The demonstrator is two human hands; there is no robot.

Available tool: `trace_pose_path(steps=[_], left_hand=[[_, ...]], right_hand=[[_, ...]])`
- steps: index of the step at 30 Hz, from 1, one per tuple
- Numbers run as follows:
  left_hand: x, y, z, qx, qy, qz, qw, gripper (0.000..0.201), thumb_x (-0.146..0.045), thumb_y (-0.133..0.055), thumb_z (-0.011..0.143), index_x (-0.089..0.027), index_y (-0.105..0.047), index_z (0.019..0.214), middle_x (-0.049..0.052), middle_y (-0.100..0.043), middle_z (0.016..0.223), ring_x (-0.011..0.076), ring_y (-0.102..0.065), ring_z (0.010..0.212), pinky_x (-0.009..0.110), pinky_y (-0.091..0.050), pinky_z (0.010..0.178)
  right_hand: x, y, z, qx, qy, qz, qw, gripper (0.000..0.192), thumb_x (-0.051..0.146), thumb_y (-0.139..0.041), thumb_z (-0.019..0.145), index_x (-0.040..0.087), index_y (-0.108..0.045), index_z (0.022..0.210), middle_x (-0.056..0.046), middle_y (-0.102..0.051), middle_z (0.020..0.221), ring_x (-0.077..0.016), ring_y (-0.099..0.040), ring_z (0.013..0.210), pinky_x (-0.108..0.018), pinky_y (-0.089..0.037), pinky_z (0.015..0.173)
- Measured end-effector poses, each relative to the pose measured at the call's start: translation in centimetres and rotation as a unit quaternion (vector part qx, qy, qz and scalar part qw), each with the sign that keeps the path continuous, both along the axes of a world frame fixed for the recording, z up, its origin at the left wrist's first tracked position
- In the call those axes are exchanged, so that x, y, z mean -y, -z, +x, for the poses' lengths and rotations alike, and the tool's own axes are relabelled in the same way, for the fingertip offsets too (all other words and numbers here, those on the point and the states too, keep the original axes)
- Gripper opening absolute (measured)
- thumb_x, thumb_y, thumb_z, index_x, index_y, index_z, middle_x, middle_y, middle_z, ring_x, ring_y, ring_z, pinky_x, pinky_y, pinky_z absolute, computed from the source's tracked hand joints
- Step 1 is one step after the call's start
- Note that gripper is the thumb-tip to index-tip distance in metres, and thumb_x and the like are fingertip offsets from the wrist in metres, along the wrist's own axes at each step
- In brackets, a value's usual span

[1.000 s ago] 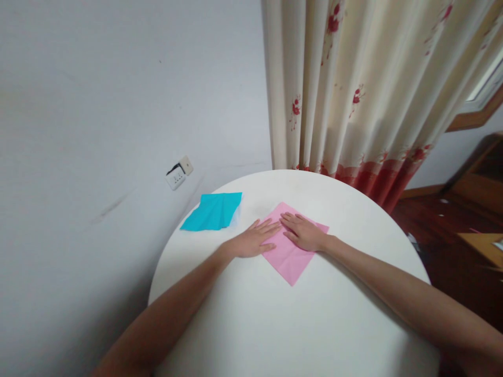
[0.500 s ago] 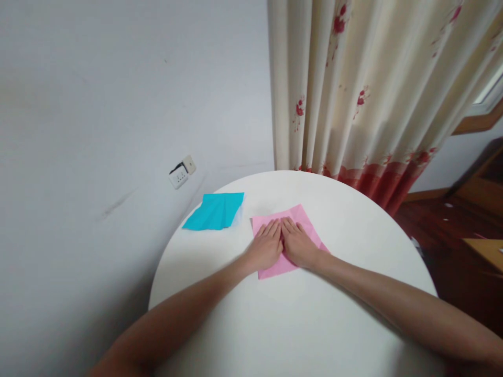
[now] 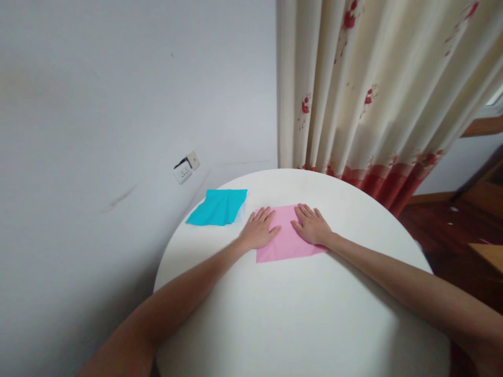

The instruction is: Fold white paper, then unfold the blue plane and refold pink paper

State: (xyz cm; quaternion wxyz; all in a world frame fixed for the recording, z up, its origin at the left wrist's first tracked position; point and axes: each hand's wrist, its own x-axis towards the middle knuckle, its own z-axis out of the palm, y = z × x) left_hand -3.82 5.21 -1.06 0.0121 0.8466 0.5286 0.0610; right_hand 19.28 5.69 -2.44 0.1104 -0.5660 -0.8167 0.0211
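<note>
A pink sheet of paper (image 3: 286,241) lies on the white round table (image 3: 283,314), with faint creases in it. Flat on its left edge rests my left hand (image 3: 258,230), fingers stretched out and thumb pointing inward. My right hand (image 3: 313,226) lies palm down over the paper's right side, its fingers spread. A strip of pink shows between the two hands, and parts of the sheet's side edges are hidden under them. Left of my left hand is a blue creased sheet of paper (image 3: 220,207), touched by neither hand.
Behind the table on the left stands a pale wall with a power socket (image 3: 183,172). A cream curtain (image 3: 353,104) with red flowers hangs at the back right, close to the table's far edge. Dark red flooring (image 3: 436,222) shows at the right.
My hands have slid apart from the middle of the pink paper to its left and right sides. The pink sheet now lies straighter and flatter. The view has shifted slightly.
</note>
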Motion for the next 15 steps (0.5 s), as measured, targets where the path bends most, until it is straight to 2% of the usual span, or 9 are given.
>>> trace_pose_path(steps=[4,6,8,10,13,15], left_hand=[[-1.5,-0.4,0.0,-0.012,-0.029,-0.02,0.999,0.072,-0.059,-0.026,0.095,-0.013,-0.025,0.151,0.014,-0.018,0.16,0.0293,-0.014,0.148,0.052,-0.012,0.117],[-1.5,-0.4,0.5,-0.017,-0.033,-0.007,0.999,0.069,-0.053,-0.028,0.096,-0.009,-0.028,0.149,0.018,-0.02,0.159,0.0304,-0.015,0.148,0.054,-0.009,0.117],[-1.1,-0.3,1.2,-0.013,-0.013,0.025,1.0,0.061,-0.042,-0.027,0.098,-0.007,-0.03,0.148,0.019,-0.023,0.158,0.0285,-0.016,0.148,0.052,-0.007,0.118],[-0.6,0.0,1.7,-0.004,0.036,0.032,0.999,0.056,-0.034,-0.023,0.099,-0.009,-0.029,0.148,0.015,-0.024,0.158,0.0241,-0.016,0.148,0.047,-0.01,0.119],[-0.4,0.2,1.8,-0.002,0.088,0.014,0.996,0.054,-0.033,-0.02,0.1,-0.013,-0.026,0.15,0.01,-0.022,0.159,0.0212,-0.016,0.148,0.043,-0.015,0.119],[-0.7,0.2,1.6,-0.008,0.101,0.012,0.995,0.054,-0.032,-0.021,0.1,-0.013,-0.025,0.151,0.01,-0.022,0.159,0.0213,-0.015,0.148,0.043,-0.015,0.12]], right_hand=[[-0.4,0.1,-0.6,-0.001,0.023,-0.001,1.0,0.069,0.052,-0.022,0.098,0.007,-0.026,0.151,-0.018,-0.023,0.158,-0.0302,-0.018,0.146,-0.054,-0.014,0.115],[-0.3,0.1,-0.8,-0.002,0.029,0.004,1.0,0.069,0.051,-0.023,0.098,0.006,-0.027,0.15,-0.019,-0.024,0.157,-0.0307,-0.019,0.146,-0.054,-0.015,0.115],[0.0,-0.1,-0.8,0.001,0.038,0.017,0.999,0.069,0.049,-0.025,0.097,0.004,-0.029,0.149,-0.021,-0.026,0.156,-0.0318,-0.021,0.145,-0.054,-0.016,0.115],[0.5,-0.6,-0.9,0.01,0.042,0.054,0.998,0.067,0.045,-0.028,0.097,0.002,-0.03,0.148,-0.022,-0.025,0.156,-0.0332,-0.019,0.146,-0.055,-0.014,0.115],[1.0,-1.7,-1.8,0.042,-0.008,0.14,0.989,0.061,0.028,-0.035,0.094,-0.002,-0.031,0.147,-0.022,-0.018,0.158,-0.0319,-0.007,0.148,-0.055,-0.006,0.117],[1.0,-2.1,-2.8,0.048,-0.061,0.127,0.989,0.059,0.02,-0.036,0.091,-0.004,-0.035,0.144,-0.024,-0.023,0.156,-0.0322,-0.011,0.148,-0.053,-0.011,0.118]])
